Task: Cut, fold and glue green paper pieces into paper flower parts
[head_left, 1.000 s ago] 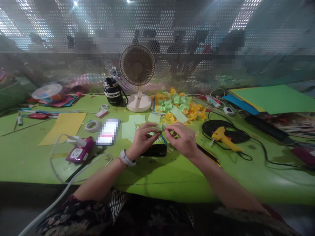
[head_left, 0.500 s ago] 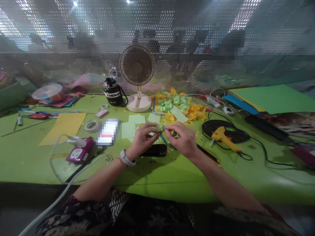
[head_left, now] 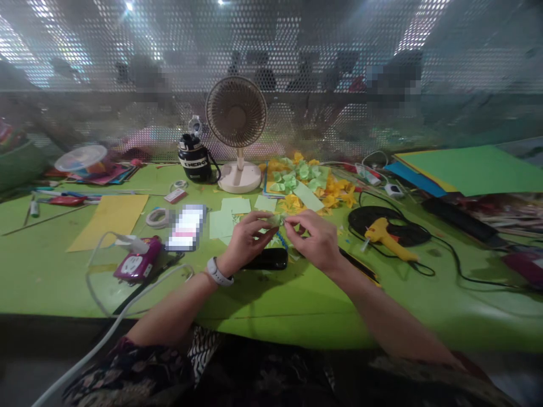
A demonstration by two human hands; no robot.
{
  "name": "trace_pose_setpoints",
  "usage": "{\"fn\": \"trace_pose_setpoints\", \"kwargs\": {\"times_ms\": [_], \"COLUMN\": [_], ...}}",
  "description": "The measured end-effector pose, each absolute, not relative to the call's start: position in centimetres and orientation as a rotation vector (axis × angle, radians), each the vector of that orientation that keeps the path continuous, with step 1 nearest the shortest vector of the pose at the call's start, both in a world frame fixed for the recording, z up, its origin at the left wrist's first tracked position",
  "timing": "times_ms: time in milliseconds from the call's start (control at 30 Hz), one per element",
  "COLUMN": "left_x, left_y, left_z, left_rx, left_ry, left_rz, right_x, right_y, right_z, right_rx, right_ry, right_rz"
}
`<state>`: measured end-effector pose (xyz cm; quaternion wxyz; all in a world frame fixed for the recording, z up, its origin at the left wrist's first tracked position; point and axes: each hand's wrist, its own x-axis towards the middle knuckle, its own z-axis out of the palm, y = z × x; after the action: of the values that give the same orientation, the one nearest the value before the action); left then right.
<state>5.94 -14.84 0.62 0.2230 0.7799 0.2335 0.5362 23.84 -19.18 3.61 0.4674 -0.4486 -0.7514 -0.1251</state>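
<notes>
Between my two hands is a small light-green paper flower [head_left: 278, 220], partly hidden by the fingers. My left hand [head_left: 251, 237], with a pale watch band at the wrist, is closed on its left side. From the right, my right hand [head_left: 316, 237] pinches its edge between thumb and fingertips. Under the hands lies a black glossy case [head_left: 271, 259]. Pale green paper squares [head_left: 220, 224] rest to the left of my left hand. Behind the hands is a pile of folded green paper flowers [head_left: 291, 181] and yellow paper flowers [head_left: 339, 192].
A yellow glue gun [head_left: 388, 240] lies on a black round mat at the right. A fan [head_left: 237, 113] and a dark flask [head_left: 195, 161] stand at the back. On the left are a phone [head_left: 186, 227], a tape roll [head_left: 157, 218], a purple power adapter [head_left: 139, 263] and cables.
</notes>
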Motion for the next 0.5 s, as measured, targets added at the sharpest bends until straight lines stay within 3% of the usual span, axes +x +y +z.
{"fn": "trace_pose_setpoints", "kwargs": {"times_ms": [500], "left_x": [5.97], "left_y": [-14.93], "left_z": [0.58], "left_rx": [2.139], "left_ry": [0.643], "left_rz": [1.467], "right_x": [23.79], "right_y": [-19.15], "right_z": [3.48], "right_rx": [-1.095], "right_ry": [-1.837], "right_rz": [-0.332]}}
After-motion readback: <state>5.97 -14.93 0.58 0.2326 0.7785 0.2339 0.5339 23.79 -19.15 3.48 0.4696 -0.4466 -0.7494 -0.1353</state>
